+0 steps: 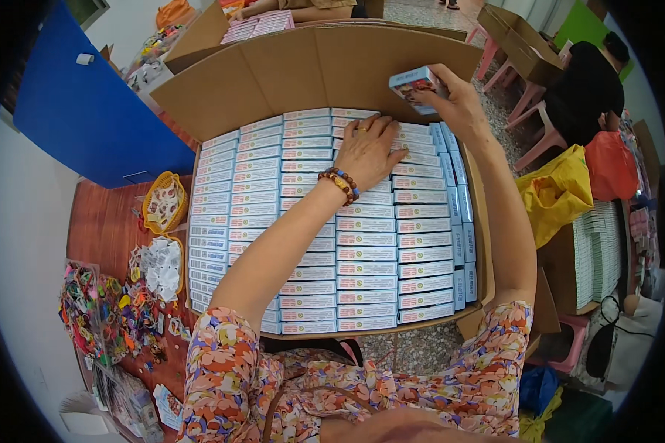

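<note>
Boxes, small, flat and mostly white with pale blue edges, fill nearly all of the open carton, packed side by side in long columns that run from the near edge to the far wall. Along the right side, more boxes stand in a narrower strip, turned the other way from the rest. By the look of it the packing is close to complete: the columns are tight, and no large gap shows in the part that is not covered by the arms. One box is out of the rows, held above the far right corner in the right hand, pinched between thumb and fingers. The left hand lies palm down on the far end of the middle columns, fingers spread wide; no box shows in its grasp, though whether a fingertip reaches into a seam I cannot tell. What appears left is the single loose box and whatever small space the left hand may hide, besides the carton itself, whose far flap stands up, unfolded.
</note>
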`<state>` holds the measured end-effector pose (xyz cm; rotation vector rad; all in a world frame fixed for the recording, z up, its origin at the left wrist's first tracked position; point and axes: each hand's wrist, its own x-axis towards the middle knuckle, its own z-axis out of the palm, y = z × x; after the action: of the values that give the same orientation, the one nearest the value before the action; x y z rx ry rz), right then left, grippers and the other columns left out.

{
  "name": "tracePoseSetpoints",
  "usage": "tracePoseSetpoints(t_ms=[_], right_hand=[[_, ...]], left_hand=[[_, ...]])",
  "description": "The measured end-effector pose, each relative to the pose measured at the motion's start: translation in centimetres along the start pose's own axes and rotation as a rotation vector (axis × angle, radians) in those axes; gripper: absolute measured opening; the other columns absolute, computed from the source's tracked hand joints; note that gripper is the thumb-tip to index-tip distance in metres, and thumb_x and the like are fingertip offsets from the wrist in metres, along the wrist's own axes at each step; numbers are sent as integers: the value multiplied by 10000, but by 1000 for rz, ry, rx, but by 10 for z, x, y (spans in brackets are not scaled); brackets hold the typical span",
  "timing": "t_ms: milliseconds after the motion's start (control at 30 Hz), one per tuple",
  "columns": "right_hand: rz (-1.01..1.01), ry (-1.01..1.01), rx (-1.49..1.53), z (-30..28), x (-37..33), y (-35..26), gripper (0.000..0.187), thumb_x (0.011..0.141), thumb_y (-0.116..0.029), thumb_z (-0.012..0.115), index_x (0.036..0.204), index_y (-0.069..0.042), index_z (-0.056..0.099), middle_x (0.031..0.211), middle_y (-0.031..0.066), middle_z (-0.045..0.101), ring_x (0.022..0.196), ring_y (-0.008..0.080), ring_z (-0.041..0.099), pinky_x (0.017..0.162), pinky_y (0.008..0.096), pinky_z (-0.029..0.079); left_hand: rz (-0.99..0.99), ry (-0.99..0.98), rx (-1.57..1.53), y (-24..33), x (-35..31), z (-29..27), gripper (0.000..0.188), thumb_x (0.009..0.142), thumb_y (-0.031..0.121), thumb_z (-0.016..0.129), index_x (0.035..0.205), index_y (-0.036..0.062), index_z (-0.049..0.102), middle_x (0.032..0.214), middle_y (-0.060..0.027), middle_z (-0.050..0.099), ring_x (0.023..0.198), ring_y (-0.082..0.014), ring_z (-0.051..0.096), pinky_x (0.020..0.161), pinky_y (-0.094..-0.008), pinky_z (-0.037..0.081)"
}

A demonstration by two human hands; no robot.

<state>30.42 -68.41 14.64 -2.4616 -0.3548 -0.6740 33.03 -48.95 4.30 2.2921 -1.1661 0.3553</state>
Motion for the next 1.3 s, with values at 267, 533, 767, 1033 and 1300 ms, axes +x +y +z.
tracePoseSetpoints(t_ms=[267,533,767,1033,1300], right_hand=[[94,7,-83,32,-34,13,369,902,-181,687,1236,-87,561,1015,156,656,925,348,645,775,398,500],[43,-247,-559,42,-23,10,207,914,-91,576,1098,-32,504,998,184,662,955,378,652,784,463,520],[-20,-274,-655,51,-22,10,154,898,-54,546,1045,-33,503,962,174,658,941,353,664,783,447,534],[-89,-276,-776,61,-28,11,238,893,-120,565,1122,-56,579,1002,119,639,957,281,643,818,418,518],[-159,-137,-703,45,-40,-9,425,837,-20,562,1261,-26,578,1160,156,555,1106,330,554,948,426,466]], left_hand=[[19,48,44,1,-3,-1,508,955,383,565,1318,29,541,1351,-112,534,1247,-272,474,1084,-451,298],[26,60,25,3,-4,-4,485,943,365,591,1281,18,566,1341,-127,544,1232,-296,474,1090,-435,314],[22,66,13,4,-7,-4,464,945,333,603,1292,27,563,1324,-148,531,1213,-336,478,1070,-447,369],[-36,36,-73,5,-10,-8,489,935,326,612,1317,28,550,1388,-228,448,1264,-415,441,1128,-492,325],[2,27,3,3,-10,-5,521,955,360,578,1356,33,523,1520,-258,325,1369,-393,386,1165,-504,274]])
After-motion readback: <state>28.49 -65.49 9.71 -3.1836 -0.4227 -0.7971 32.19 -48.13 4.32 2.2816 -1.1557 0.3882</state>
